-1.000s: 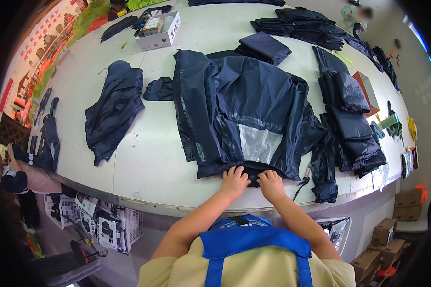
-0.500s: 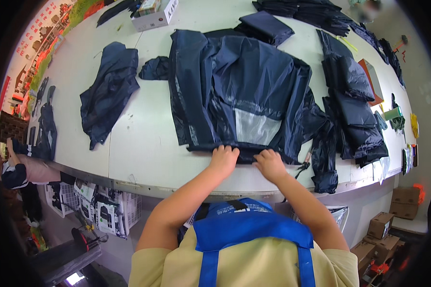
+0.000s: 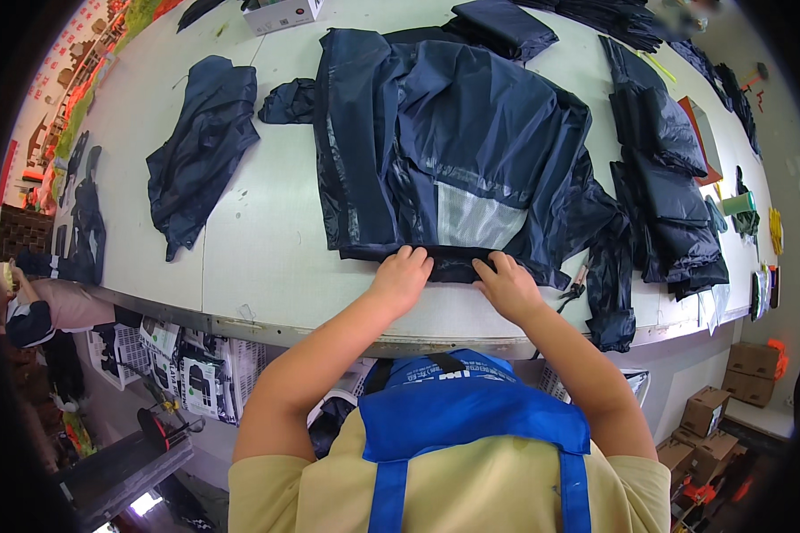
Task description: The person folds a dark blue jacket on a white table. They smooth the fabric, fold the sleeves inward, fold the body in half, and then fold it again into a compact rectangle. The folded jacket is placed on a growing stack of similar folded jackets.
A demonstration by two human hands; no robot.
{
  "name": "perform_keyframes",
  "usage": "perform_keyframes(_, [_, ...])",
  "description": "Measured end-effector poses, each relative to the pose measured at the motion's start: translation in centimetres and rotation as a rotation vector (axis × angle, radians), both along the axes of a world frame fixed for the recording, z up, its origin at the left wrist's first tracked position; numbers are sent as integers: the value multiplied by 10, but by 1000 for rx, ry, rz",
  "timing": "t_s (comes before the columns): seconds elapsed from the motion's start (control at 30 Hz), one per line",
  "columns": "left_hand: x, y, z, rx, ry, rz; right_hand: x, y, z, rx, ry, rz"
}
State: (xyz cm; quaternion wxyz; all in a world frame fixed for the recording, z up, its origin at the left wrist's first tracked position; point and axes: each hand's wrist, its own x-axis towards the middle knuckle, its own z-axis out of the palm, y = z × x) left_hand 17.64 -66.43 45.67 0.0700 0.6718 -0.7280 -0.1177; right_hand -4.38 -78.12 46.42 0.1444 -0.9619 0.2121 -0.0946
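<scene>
Surface: a broad pale top with a seam running across it on the left; its near edge bows in the fisheye view.
Garment: a dark navy garment lies spread mid-surface, its lower end toward the person, with a pale panel near that end.
Left hand: the left hand has its fingers bent over the garment's near edge; whether they clamp or only press, I cannot tell.
Right hand: the right hand is on the same edge, apart from the left one; its grip, too, I cannot tell.
Left side: a separate dark piece lies rumpled.
Far side: a folded dark bundle and, farther left, a white box.
Right side: folded dark garments in a row, an orange-sided box just beyond, a green roll near the rim.
Below: white crates with packets at left.
Floor, right: brown cartons, some stacked.
Wall, left: a pale wall with red markings.
Co-worker: at far left, a dark-and-white sleeve.
</scene>
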Motion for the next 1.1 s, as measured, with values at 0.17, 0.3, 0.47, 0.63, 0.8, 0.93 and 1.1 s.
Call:
perform_keyframes(0.17, [13,-5,4,87,-56,-56,-6,-8,-9,-220,-18,-18])
perform_keyframes(0.3, [-21,-24,21,37,-187,-63,-6,-8,-31,-95,-23,-79])
perform_keyframes(0.47, [-90,-42,-28,-45,490,109,-15,-17,-16,175,-249,-175])
perform_keyframes(0.63, [-104,-47,-22,59,347,177,-44,-21,1,319,191,-293])
perform_keyframes(0.8, [-110,-57,-8,184,481,411,-44,-23,1,513,-13,-253])
perform_keyframes(0.93, [-94,-53,-15,174,686,303,-42,-12,6,424,-225,-119])
perform_keyframes(1.1, [-78,-54,-7,370,1159,330,-36,-10,15,251,-360,31])
